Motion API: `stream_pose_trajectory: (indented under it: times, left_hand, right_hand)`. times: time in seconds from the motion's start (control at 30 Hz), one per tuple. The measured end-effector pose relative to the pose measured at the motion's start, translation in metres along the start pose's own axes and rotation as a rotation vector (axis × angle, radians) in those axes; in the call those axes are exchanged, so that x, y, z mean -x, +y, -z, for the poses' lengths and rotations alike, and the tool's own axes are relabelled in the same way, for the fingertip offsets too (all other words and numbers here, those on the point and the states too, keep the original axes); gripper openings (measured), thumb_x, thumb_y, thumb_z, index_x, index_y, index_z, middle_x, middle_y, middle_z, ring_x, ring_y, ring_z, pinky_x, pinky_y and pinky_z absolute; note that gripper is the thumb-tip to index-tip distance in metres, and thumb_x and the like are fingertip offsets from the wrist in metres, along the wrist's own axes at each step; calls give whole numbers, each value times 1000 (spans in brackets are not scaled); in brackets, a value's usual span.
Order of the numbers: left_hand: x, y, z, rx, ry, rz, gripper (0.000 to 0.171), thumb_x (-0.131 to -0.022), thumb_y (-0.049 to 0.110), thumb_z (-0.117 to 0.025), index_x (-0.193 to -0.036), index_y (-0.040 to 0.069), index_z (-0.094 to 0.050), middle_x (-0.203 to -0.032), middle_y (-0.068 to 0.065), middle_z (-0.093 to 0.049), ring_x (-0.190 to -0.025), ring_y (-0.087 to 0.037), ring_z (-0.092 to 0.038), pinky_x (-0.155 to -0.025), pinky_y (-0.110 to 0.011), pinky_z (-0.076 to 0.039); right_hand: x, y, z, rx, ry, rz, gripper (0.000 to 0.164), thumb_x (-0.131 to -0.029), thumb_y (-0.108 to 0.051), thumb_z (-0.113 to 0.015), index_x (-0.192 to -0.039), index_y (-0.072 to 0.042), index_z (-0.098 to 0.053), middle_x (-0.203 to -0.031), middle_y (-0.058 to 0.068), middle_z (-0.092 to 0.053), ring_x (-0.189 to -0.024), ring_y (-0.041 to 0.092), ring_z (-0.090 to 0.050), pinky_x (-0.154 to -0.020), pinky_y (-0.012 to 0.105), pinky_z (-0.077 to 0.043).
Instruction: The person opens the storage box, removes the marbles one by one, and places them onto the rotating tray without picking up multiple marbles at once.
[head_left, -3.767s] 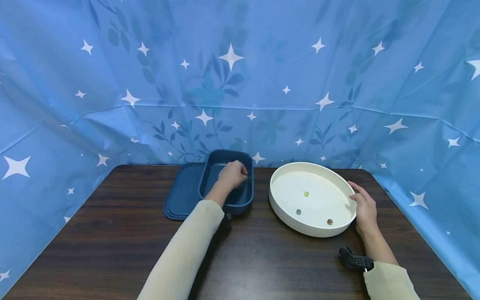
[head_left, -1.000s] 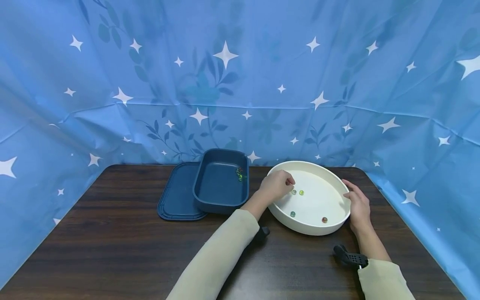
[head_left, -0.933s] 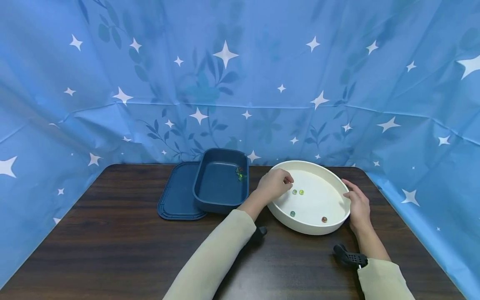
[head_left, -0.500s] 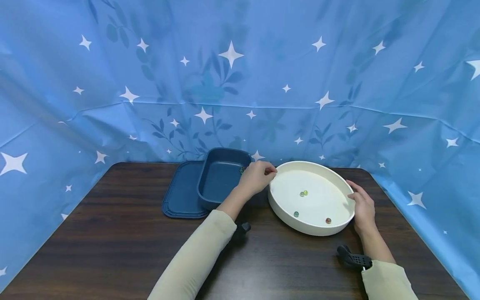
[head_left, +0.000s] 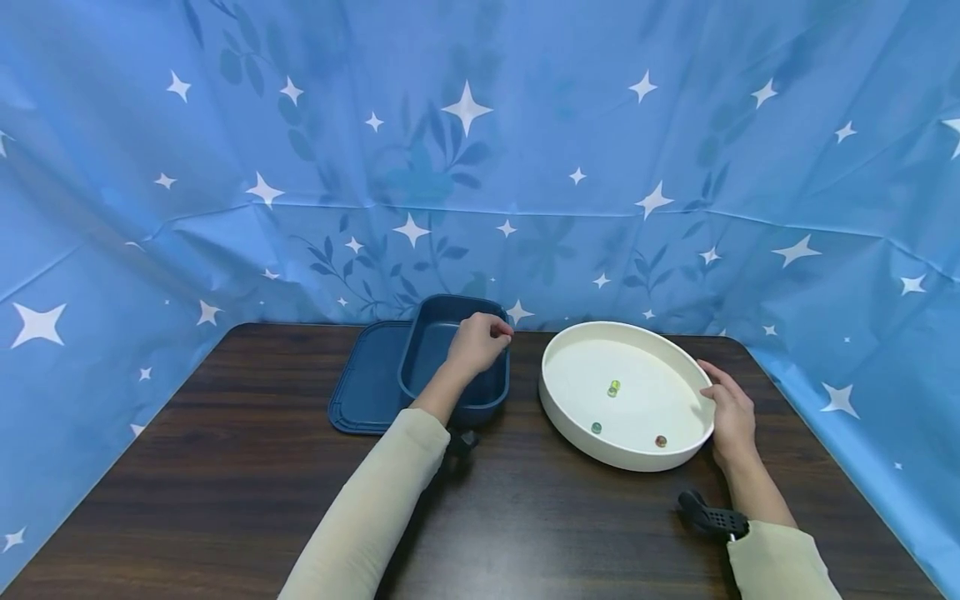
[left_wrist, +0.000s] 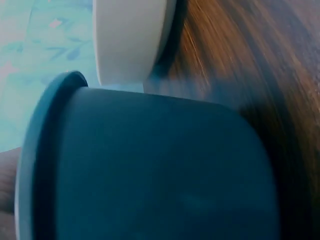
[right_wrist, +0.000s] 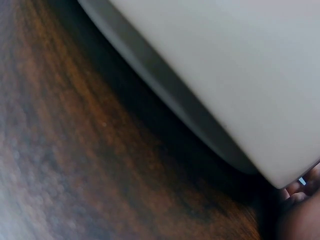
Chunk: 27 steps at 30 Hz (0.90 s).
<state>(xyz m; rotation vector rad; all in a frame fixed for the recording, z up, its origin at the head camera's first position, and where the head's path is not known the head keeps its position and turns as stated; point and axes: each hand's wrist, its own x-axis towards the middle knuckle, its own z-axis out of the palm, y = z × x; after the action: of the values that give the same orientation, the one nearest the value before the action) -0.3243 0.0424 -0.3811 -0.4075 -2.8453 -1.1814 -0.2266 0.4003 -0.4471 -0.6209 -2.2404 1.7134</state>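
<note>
My left hand (head_left: 480,340) is over the right side of a dark blue rectangular box (head_left: 430,350), its fingers loosely bent with nothing visible between them. The left wrist view has the box's outer wall (left_wrist: 150,160) filling the front, part of the hand (left_wrist: 7,185) behind its rim. At the right, my right hand (head_left: 731,417) grips the side of a round white tray (head_left: 626,461), thumb at the rim. Inside that tray lie a yellow-green marble (head_left: 616,384), a pale one touching it, a teal marble (head_left: 596,427) and a reddish marble (head_left: 661,441). The left hand hides the box's marbles.
A flat blue lid (head_left: 363,387) lies on the dark wooden table (head_left: 187,467), partly under the box. Behind the table's far edge hangs a blue curtain (head_left: 330,142) with white stars. A black camera mount (head_left: 711,517) sits on the right wrist.
My left hand was in the box, then over the tray, where a pale marble appeared. It has come back left to the box, and the pale marble has rolled slightly. My right hand stays put.
</note>
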Motion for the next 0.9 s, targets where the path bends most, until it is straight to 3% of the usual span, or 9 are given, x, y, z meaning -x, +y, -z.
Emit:
stream_pose_trajectory:
  times: [0.23, 0.4, 0.7, 0.9]
  left_hand:
    - [-2, -12, 0, 50, -21, 77, 18, -100, 17, -63, -108, 11, -77, -100, -7, -74, -80, -18, -64, -68, -29, -51]
    - [-2, -14, -1, 36, -38, 140, 17, -100, 16, -62, -110, 11, -76, -97, -7, -72, -73, -17, -63, -65, -28, -50]
    - [-2, -20, -1, -61, -52, 203, 18, -99, 14, -63, -112, 10, -75, -111, -8, -73, -90, -21, -66, -82, -38, -55]
    - [-3, -23, -7, -126, -130, 232, 18, -98, 16, -65, -114, 10, -72, -118, -7, -70, -102, -25, -65, -90, -41, -54]
  right_hand:
    - [-1, 0, 0, -2, -1, -3, 57, -100, -15, -30, -156, -22, -42, -165, 10, -33, -146, 31, -43, -80, 3, -44]
    - [-2, 0, 0, -2, -7, -10, 57, -100, -16, -29, -156, -22, -41, -166, 9, -32, -147, 32, -41, -82, 4, -44]
    - [-1, 2, 0, 6, -5, 5, 57, -100, -14, -30, -156, -20, -41, -165, 11, -33, -146, 32, -42, -80, 3, -44]
    - [-1, 2, -1, 9, -3, 4, 57, -100, -15, -30, -156, -20, -41, -166, 10, -33, -146, 31, -42, -82, 5, -44]
